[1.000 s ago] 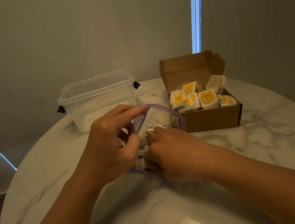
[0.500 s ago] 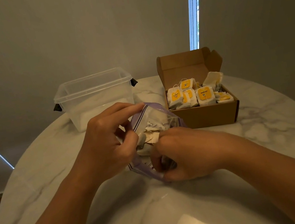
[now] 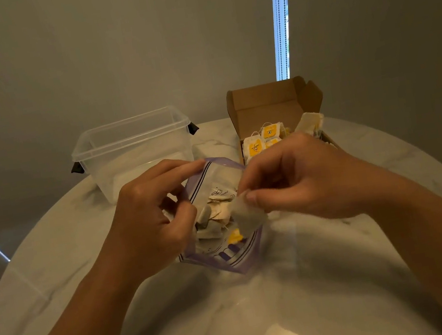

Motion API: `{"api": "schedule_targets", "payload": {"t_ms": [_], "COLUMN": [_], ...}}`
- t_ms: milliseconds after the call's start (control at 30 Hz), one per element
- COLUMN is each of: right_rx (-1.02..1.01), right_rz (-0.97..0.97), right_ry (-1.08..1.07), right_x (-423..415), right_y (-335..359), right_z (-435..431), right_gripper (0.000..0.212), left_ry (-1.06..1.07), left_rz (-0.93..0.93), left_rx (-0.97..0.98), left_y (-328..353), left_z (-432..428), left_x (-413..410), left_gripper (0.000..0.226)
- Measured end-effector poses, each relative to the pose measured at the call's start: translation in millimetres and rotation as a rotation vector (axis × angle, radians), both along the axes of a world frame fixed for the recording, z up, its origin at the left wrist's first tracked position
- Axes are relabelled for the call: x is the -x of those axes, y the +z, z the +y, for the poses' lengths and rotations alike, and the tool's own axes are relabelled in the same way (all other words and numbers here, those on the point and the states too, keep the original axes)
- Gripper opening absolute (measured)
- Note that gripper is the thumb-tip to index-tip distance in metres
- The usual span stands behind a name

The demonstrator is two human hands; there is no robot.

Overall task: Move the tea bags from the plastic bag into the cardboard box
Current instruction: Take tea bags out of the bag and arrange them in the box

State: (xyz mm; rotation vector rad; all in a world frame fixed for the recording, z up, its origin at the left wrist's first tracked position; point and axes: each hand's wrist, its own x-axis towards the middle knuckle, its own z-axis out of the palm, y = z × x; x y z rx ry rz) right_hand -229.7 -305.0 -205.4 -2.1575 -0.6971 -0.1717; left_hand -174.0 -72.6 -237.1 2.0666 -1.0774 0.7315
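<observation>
Marble worktop (image 3: 57, 282) | left hand (image 3: 146, 217) pinches plastic bag (image 3: 229, 256) rim, holding its mouth open | right hand (image 3: 298, 180) pinches one tea bag (image 3: 247, 215) just over that mouth, apparently clear of it | loose tea bags (image 3: 215, 212) inside | stacked tea bags (image 3: 254, 145) in cardboard box (image 3: 265, 104) behind | clear tub (image 3: 134, 146) back left.

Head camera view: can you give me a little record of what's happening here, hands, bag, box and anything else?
left hand: holds the plastic bag open by its rim
right hand: pinches one tea bag at the bag's mouth
plastic bag: loose tea bags inside
cardboard box: open, behind the right hand, yellow-tagged tea bags inside
clear tub: back left on the marble table
</observation>
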Motion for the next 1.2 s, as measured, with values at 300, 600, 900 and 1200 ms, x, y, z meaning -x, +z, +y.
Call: {"api": "schedule_targets", "payload": {"t_ms": [300, 600, 900, 1200], "right_rx": [-0.503, -0.57, -0.399, -0.181], "right_rz": [0.006, -0.182, -0.175, -0.01], "right_ry": [-0.027, -0.252, -0.554, -0.692], "right_x": [-8.9, -34.1, -73.6, -103.8], "right_y": [25.1, 73.3, 60.1, 13.7], "right_z": [-36.9, -74.8, -86.9, -89.0], "right_gripper": [0.016, 0.009, 0.007, 0.012], "left_ry": [-0.021, -0.021, -0.014, -0.016], "left_rz": [-0.005, -0.01, 0.004, -0.01], "left_rx": [0.002, -0.018, -0.002, -0.016], "left_y": [1.2, 1.3, 1.3, 2.8], "left_z": [-0.2, -0.1, -0.5, 0.7], "left_x": [0.3, -0.5, -0.2, -0.2], "left_gripper": [0.044, 0.048, 0.049, 0.049]}}
